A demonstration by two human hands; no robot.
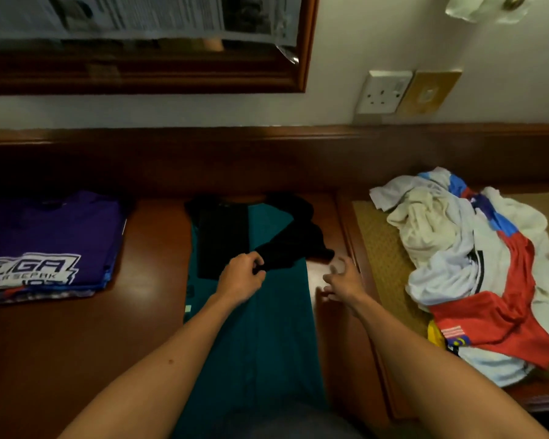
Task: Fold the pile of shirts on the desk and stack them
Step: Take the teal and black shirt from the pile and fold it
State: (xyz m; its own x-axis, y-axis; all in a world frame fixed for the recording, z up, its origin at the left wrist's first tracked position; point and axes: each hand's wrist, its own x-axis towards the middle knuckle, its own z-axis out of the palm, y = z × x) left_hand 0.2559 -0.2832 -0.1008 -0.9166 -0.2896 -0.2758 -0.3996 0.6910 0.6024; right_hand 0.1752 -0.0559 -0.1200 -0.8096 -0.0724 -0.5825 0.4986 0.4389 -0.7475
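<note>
Head view puts me over a dark wooden desk [146, 289] with a teal shirt [276, 327] laid flat down the middle, running from the far edge toward me. Its black sleeve [286, 248] lies folded across the upper body of the shirt, and my left hand [243, 278] pinches the cuff end of that sleeve between thumb and curled fingers. I see my right hand [341, 282] just beside the shirt's right edge, over the bare wood, fingers spread and loosely bent with nothing in them; it is blurred, so I cannot tell whether it touches the desk. At the left sits a stack [45, 248] of folded shirts, a purple one with white lettering on top, well apart from the teal shirt. On the right a loose pile [476, 267] of unfolded shirts, white, cream, red and blue, rests on a woven mat [384, 248]. On the wall behind I see a mirror frame [308, 42] and a socket [384, 91]
</note>
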